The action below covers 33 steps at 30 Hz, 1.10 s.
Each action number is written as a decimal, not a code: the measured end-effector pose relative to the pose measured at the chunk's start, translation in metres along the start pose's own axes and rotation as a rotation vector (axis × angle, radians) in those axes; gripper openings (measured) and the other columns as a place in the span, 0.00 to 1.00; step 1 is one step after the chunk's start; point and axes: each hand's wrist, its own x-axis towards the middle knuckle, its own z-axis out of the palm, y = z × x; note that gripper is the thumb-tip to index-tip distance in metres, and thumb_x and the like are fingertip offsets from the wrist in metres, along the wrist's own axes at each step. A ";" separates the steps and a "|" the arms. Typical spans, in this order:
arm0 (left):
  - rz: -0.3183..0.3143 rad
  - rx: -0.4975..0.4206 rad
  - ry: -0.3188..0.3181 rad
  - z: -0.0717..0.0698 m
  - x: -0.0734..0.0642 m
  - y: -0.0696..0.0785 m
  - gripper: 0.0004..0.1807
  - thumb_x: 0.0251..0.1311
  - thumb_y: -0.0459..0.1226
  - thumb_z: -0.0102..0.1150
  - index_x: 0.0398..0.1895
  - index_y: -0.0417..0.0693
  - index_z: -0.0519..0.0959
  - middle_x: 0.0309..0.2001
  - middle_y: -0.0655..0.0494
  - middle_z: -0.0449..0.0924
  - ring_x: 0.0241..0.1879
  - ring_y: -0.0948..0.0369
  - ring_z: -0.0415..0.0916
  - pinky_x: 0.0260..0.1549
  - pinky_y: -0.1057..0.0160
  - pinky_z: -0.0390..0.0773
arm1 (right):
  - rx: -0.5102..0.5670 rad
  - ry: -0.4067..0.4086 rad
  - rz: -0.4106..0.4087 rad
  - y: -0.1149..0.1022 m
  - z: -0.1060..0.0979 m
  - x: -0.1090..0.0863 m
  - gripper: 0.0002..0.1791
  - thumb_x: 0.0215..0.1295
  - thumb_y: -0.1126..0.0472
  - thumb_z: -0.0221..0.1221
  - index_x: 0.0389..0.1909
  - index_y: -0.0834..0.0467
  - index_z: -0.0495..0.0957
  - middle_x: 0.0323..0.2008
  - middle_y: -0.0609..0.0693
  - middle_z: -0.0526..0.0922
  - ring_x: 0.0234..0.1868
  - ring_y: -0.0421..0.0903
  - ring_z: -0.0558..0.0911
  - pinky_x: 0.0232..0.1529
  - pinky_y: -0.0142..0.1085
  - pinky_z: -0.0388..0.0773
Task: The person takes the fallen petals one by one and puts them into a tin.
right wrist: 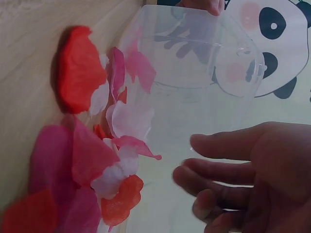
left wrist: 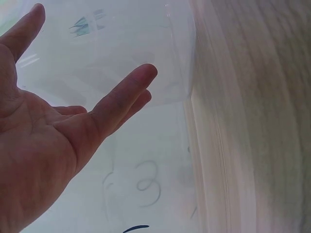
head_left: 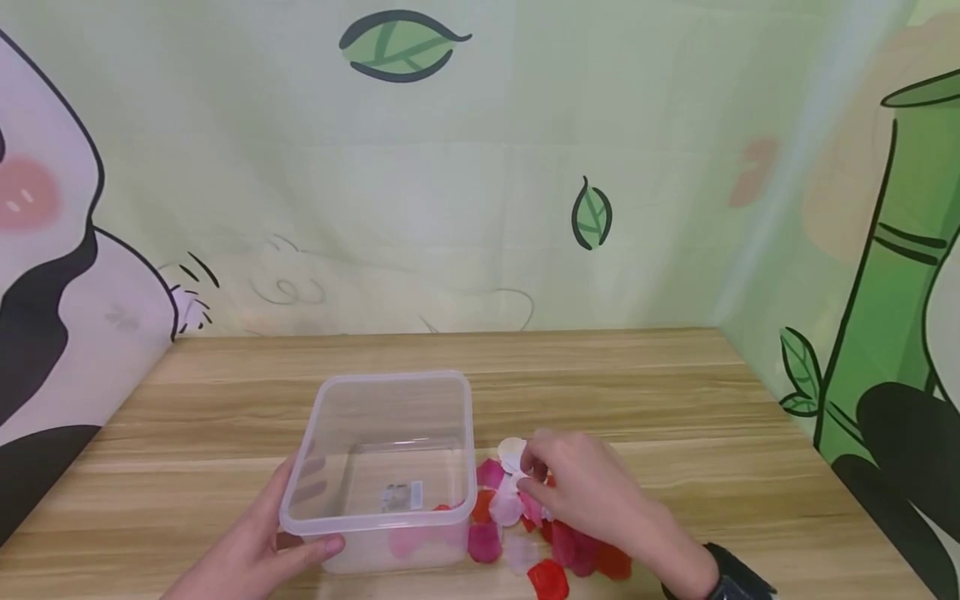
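Observation:
A clear plastic box (head_left: pixel 375 525) without a lid stands upright on the table, a small label (head_left: pixel 402 496) showing at its bottom. My left hand (head_left: pixel 251 533) rests against its left front corner, thumb on the front wall and fingers along the left side. In the left wrist view, the left hand's fingers (left wrist: pixel 124 92) are spread and fairly straight. Right of the box lies a loose pile of artificial flower petals (head_left: pixel 486 542) in red, pink and white. Over the pile hovers my right hand (head_left: pixel 592 492), fingers loosely bent, with a gap between thumb and fingers in the right wrist view.
Wood-grain table (head_left: pixel 637 375) extends behind and to both sides of the box. A printed cloth backdrop (head_left: pixel 480 208) with leaves, bamboo and pandas encloses the back and sides. A black band (head_left: pixel 723 575) circles the right wrist.

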 end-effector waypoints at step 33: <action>-0.029 -0.015 0.001 0.002 0.000 0.002 0.56 0.63 0.29 0.69 0.84 0.52 0.41 0.71 0.26 0.54 0.63 0.28 0.61 0.38 0.57 0.84 | -0.015 -0.161 0.088 0.010 0.006 -0.003 0.07 0.57 0.67 0.73 0.26 0.55 0.85 0.23 0.39 0.78 0.25 0.38 0.74 0.24 0.31 0.73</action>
